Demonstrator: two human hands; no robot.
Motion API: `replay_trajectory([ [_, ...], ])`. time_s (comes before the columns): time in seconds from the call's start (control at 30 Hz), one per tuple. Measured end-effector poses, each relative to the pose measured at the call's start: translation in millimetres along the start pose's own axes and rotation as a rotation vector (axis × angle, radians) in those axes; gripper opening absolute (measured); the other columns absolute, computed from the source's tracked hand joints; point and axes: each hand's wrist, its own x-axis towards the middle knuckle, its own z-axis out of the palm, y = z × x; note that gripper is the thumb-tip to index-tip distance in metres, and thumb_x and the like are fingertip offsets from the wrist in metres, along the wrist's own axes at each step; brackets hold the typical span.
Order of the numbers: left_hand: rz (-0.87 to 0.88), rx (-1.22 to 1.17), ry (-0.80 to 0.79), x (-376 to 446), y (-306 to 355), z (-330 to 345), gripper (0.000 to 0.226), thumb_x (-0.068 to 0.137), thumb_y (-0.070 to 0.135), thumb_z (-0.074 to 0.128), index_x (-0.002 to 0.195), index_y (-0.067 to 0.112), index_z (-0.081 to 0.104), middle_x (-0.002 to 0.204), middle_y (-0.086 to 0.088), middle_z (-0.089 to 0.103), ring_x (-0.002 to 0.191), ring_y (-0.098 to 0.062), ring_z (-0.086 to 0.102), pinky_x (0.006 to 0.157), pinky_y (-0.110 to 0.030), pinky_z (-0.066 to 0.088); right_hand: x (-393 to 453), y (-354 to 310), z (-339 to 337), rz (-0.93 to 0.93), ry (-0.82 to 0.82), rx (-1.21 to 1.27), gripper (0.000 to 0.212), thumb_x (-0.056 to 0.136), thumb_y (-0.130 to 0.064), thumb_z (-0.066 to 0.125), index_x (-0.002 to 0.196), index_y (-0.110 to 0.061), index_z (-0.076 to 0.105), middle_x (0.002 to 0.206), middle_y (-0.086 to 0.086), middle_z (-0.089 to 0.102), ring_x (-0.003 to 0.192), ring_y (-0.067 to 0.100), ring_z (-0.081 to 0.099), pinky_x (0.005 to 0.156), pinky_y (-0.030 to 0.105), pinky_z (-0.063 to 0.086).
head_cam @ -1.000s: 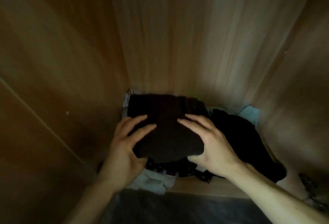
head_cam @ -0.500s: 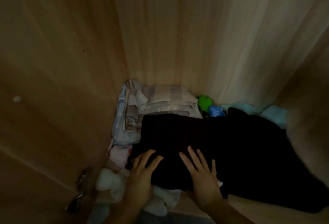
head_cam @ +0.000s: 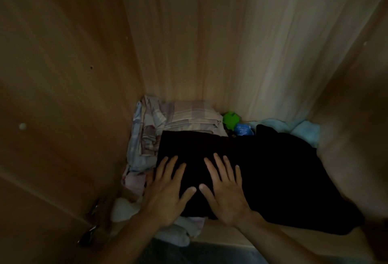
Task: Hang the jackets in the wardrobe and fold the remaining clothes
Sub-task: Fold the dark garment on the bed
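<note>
1. Both hands are lying flat, fingers straight and spread, gripping nothing: left hand (head_cam: 168, 198) and right hand (head_cam: 225, 196) are pressing the folded black garment (head_cam: 201, 152), lower centre of the frame.
2. Pressing evenly should be keeping the fold square on the wardrobe floor (head_cam: 273, 235).
3. The blue packet (head_cam: 243, 130) is showing pale marks, unreadable.

Pale clothes (head_cam: 134, 148) half-hidden under black garment (head_cam: 273, 179)

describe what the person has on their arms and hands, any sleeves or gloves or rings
Both the left hand and the right hand are bare: no gloves, and no rings that the dim light lets me see. Both forearms are uncovered as far as the frame shows; no sleeve, watch or bracelet appears.
</note>
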Motion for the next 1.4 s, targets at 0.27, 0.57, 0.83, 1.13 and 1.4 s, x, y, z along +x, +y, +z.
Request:
replay_trajectory([
  [0.27, -0.008, 0.026, 0.016, 21, -6, 50, 0.071, 0.099, 0.058, 0.012, 0.158, 0.02, 0.013, 0.166, -0.001, 0.001, 0.153, -0.023, 0.004, 0.122, -0.049, 0.018, 26, -1, 46, 0.045, -0.001, -0.055, 0.069, 0.096, -0.064, 0.006, 0.156, -0.033, -0.007, 0.165, -0.005, -0.014, 0.148, 0.017, -0.026, 0.123, 0.046, -0.004],
  [0.57, 0.017, 0.001, -0.02, 51, -17, 81, 0.07, 0.097, 0.058, 0.015, 0.158, 0.024, 0.008, 0.167, 0.003, -0.004, 0.153, -0.017, -0.005, 0.123, -0.045, 0.008, 51, 23, 84, 0.016, 0.083, -0.104, 0.063, 0.1, -0.057, 0.01, 0.157, -0.03, 0.008, 0.166, -0.001, 0.003, 0.153, 0.022, -0.004, 0.12, 0.046, 0.009],
  [0.83, -0.065, -0.134, -0.52, 22, 12, -32, 0.066, 0.1, 0.062, 0.016, 0.158, 0.031, 0.01, 0.166, 0.009, -0.008, 0.153, -0.019, -0.005, 0.123, -0.047, 0.006, 12, 2, -33, 0.012, -0.285, -0.131, 0.059, 0.102, -0.048, 0.029, 0.156, -0.028, 0.015, 0.166, -0.004, 0.005, 0.153, 0.02, -0.003, 0.121, 0.049, 0.012],
  [1.13, 0.002, -0.078, -0.243, -111, 50, -226, 0.047, 0.096, 0.051, 0.053, 0.14, 0.034, 0.053, 0.15, 0.003, 0.048, 0.141, -0.025, 0.036, 0.113, -0.034, 0.035, -115, -85, -253, -0.022, -0.301, -0.1, 0.051, 0.103, -0.048, 0.029, 0.148, -0.025, 0.036, 0.158, 0.0, 0.029, 0.148, 0.025, 0.018, 0.119, 0.047, 0.015],
  [1.4, -0.018, -0.269, -0.157, -156, 106, -478, 0.041, 0.1, 0.051, 0.041, 0.136, 0.035, 0.053, 0.15, 0.008, 0.045, 0.136, -0.013, 0.043, 0.112, -0.032, 0.036, -150, -185, -468, -0.063, -0.327, -0.075, 0.059, 0.096, -0.064, 0.028, 0.147, -0.034, 0.029, 0.152, 0.002, 0.035, 0.136, 0.029, 0.035, 0.108, 0.05, 0.032],
])
